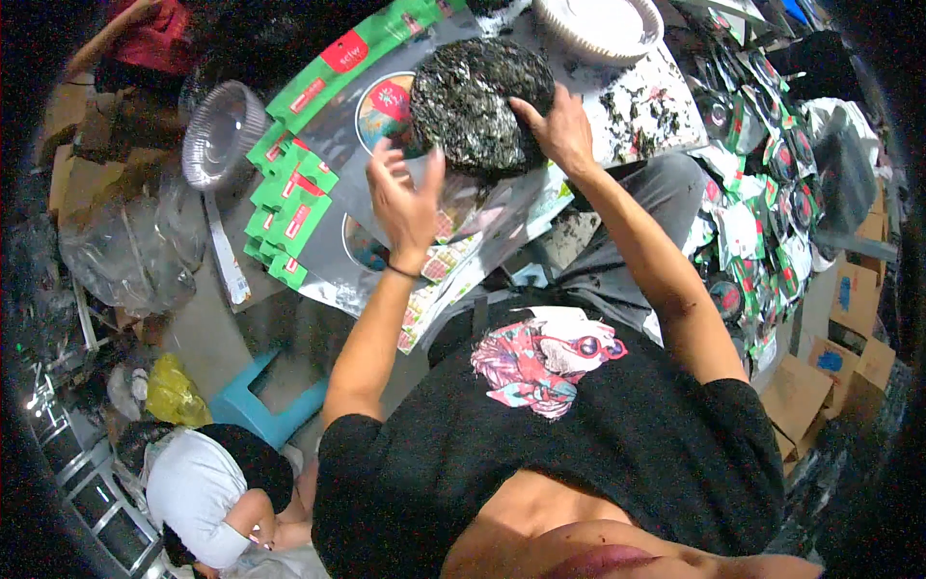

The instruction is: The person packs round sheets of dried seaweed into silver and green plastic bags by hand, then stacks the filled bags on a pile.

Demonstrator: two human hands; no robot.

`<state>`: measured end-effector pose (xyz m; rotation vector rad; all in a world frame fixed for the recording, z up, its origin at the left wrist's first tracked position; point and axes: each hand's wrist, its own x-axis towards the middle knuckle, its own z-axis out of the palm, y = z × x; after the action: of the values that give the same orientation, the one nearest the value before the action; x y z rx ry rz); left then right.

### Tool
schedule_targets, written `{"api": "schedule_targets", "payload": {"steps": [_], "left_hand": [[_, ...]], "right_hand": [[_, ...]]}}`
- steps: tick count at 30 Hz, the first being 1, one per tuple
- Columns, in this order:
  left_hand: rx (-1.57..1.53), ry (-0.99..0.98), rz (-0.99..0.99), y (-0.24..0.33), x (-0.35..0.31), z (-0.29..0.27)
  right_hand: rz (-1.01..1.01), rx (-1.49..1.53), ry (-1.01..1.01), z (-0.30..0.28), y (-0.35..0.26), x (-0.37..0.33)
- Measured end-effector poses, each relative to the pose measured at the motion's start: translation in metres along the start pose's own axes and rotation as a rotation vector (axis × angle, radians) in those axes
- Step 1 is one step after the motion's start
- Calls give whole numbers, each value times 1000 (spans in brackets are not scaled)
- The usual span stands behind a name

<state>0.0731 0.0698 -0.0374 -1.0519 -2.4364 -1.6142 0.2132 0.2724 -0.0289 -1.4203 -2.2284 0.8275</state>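
Observation:
A thick round cake of dark dried seaweed (480, 104) is in front of me over the work surface, its top shiny and ragged. My right hand (562, 132) grips its right edge, with the thumb on top and the fingers at the side. At its lower left is my left hand (405, 198), fingers apart and holding nothing. I cannot tell whether the left fingertips touch the cake. Beneath it lie flat clear plastic bags (333, 145) with green and red header strips and round printed pictures.
A clear round plastic tub (224, 135) stands left of the bags. At the far right, a white ribbed tray (603, 27) adjoins a white board (651, 111) strewn with dark flakes. Filled packets (743, 212) are heaped at right. A person (207, 492) sits low at left near a blue stool (265, 400).

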Motion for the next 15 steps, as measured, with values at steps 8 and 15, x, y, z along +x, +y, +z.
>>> {"api": "schedule_targets", "payload": {"steps": [8, 15], "left_hand": [[-834, -555, -850, -1, 95, 58], [-409, -638, -114, 20, 113, 51]], "right_hand": [[-465, -272, 325, 42, 52, 23], [-108, 629, -583, -85, 18, 74]]}}
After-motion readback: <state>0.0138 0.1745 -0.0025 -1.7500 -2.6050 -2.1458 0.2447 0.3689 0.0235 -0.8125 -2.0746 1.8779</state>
